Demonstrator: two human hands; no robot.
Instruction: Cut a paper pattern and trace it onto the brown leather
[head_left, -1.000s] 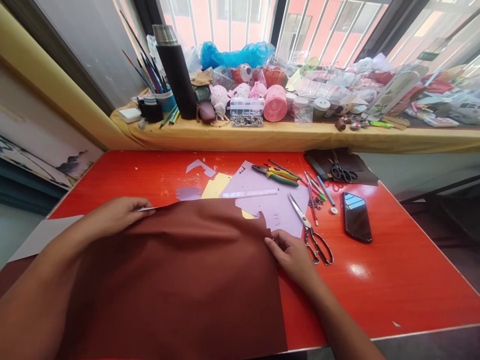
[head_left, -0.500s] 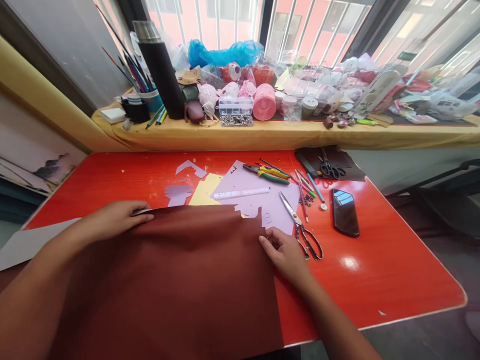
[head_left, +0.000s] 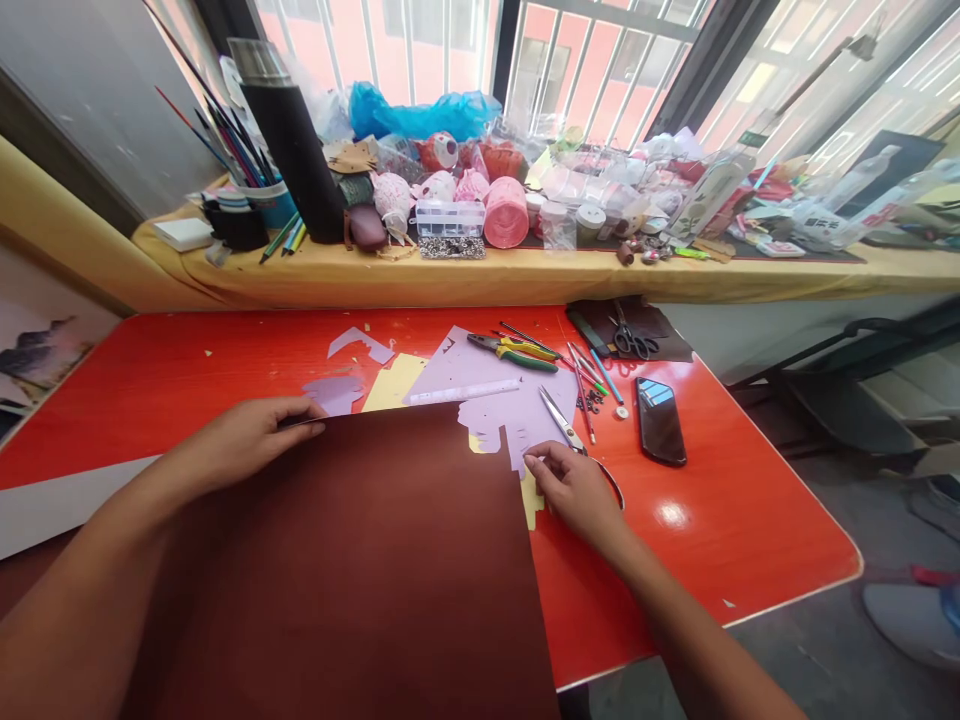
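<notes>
A large dark brown leather-like sheet [head_left: 360, 570] covers the front left of the red table. My left hand [head_left: 259, 440] pinches its upper left edge between thumb and fingers. Around the notched upper right corner of the sheet lie a cut purple paper piece [head_left: 480, 418] and a yellow paper piece [head_left: 531, 500]. My right hand [head_left: 577, 490] is beside that corner, its thumb and fingertips closed at the edge of the purple paper. What they grip, if anything, is hidden. Large metal scissors [head_left: 562, 420] lie just beyond this hand, their handles partly covered by it.
Pliers [head_left: 517, 350], a white paper strip [head_left: 465, 391] and several pens lie behind the sheet. A phone [head_left: 660, 420] rests at the right. Black scissors [head_left: 634, 338] sit on dark material at the back. The windowsill [head_left: 360, 280] is crowded with craft supplies.
The brown sheet lies flatter and its notched corner has shifted down, uncovering more purple and yellow paper. My right hand has come off the sheet's edge. The view has turned right.
</notes>
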